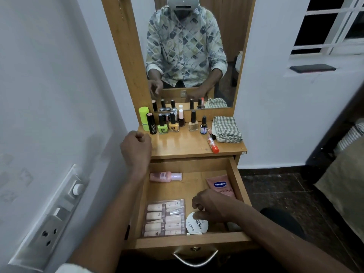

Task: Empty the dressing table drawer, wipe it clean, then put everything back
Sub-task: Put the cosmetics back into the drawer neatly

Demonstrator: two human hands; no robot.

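right hand (pixel 211 208) pinches the round white tin (pixel 197 224), lying flat at the drawer (pixel 235 180) front, 6 o'clock; tabletop (pixel 187 143) lies at 12 o'clock from it. left hand (pixel 136 148) hovers curled by the tabletop, contents i cannot tell
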